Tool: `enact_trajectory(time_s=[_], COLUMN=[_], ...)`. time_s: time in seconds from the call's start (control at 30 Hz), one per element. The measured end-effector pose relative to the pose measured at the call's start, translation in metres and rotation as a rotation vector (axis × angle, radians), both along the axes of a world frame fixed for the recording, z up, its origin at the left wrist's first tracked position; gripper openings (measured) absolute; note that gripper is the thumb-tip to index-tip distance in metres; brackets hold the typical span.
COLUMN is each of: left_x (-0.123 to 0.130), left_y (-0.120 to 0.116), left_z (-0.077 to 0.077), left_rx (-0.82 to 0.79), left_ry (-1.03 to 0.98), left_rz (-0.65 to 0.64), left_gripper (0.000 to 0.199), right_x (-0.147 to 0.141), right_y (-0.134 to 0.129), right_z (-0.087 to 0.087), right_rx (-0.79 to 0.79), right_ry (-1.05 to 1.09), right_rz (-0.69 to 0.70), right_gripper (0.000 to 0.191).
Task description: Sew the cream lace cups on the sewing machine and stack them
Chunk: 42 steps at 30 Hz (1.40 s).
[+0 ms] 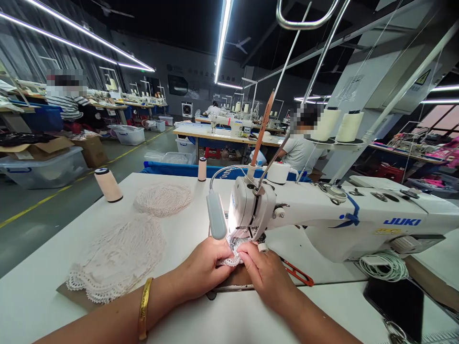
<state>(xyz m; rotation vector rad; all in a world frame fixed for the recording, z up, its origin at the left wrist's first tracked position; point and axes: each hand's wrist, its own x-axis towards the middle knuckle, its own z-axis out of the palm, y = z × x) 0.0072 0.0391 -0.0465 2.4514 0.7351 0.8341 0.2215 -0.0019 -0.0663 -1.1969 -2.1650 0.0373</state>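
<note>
1. A white sewing machine stands on a white table.
2. Under the sewing machine's head, the left hand and right hand pinch white lace.
3. Left of the sewing machine lie two lace piles; two peach thread cones stand near them.
4. Beneath the sewing machine's arm lies an orange tool.
5. Before the sewing machine's right end lies a black phone.

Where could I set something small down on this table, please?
Bare tabletop shows between the lace piles and the lamp, and between the forearms. It is crowded under the machine head, where the left hand and right hand hold lace, and around the cable and phone.
</note>
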Motion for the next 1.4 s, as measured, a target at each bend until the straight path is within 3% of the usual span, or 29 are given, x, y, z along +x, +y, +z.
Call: enact_trajectory(time_s=[0.2, 0.37, 0.67, 1.0, 1.4], left_x=[-0.013, -0.016, -0.014, -0.016, -0.014], left_y=[-0.017, -0.022, -0.009, -0.012, 0.001], left_z=[-0.014, -0.012, -0.009, -0.011, -0.009], left_rx=[0.234, 0.312, 0.351, 0.357, 0.397], left_ry=[0.042, 0.113, 0.134, 0.171, 0.21], left_rz=[-0.03, -0.035, -0.004, -0.054, 0.015], left_gripper=[0.019, 0.025, 0.027, 0.02, 0.025], right_x=[0.014, 0.017, 0.015, 0.015, 0.011], right_y=[-0.021, -0.025, -0.015, -0.016, -0.009], right_z=[0.018, 0.025, 0.012, 0.013, 0.008], right_rx=[-0.134, -0.18, -0.093, -0.097, -0.07], right_ry=[-0.248, -0.277, -0.268, -0.244, -0.234], right_rz=[0.211, 0.201, 0.142, 0.188, 0.133], right_gripper=[0.021, 0.025, 0.031, 0.03, 0.03])
